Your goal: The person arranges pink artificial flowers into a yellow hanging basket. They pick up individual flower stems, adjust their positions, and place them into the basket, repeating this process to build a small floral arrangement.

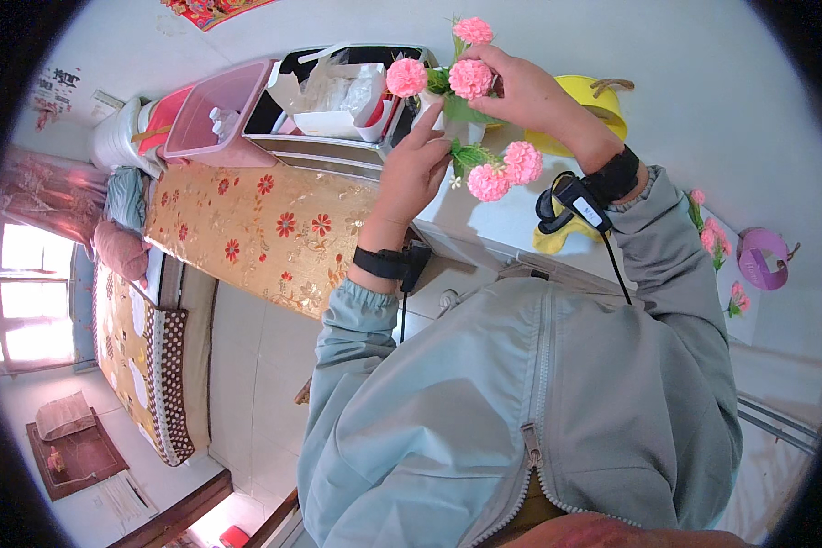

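Pink artificial flowers (470, 79) with green leaves cluster between my two hands over a white surface. My right hand (527, 89) has its thumb and fingers around one bloom and its leaves. My left hand (416, 168) reaches up from the left, its index finger against a white vase-like thing (433, 109) that the leaves partly cover. Whether its fingers grip this is hidden. Another pair of pink blooms (505, 171) leans out just right of my left hand. A yellow bucket (613, 113) with a rope handle stands beyond my right wrist.
A yellow cloth (563, 236) lies under my right forearm. A drawer unit (315, 147) holding boxes and plastic bags stands left of the flowers, beside a pink bin (205, 133). A flowered table cover (267, 233) lies at left. A purple bucket (760, 257) and more pink flowers (714, 238) are at right.
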Motion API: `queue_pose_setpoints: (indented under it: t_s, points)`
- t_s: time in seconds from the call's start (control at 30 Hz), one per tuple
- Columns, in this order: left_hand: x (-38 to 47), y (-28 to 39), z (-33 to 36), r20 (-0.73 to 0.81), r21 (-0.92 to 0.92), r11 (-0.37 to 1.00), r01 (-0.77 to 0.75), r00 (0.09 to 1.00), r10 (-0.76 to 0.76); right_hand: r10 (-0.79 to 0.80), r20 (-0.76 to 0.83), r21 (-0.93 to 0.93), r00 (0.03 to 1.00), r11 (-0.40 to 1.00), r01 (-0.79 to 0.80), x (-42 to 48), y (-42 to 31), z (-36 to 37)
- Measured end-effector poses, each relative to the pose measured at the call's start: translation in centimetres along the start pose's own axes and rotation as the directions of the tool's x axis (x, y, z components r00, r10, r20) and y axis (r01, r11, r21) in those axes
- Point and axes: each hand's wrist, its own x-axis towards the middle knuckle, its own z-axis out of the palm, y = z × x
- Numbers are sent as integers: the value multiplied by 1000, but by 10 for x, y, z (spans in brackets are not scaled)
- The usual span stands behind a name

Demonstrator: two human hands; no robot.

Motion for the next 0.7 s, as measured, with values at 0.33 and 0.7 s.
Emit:
queue_pose_setpoints:
  t_s: [0.33,0.7]
  points:
    - [-6,7,-4,-8,30,999,17,1000,-17,-81,13,-26,997,996,81,-9,-5,5]
    - [-7,9,-2,-25,57,998,3,1000,-1,-174,6,-107,985,979,173,-9,-5,9]
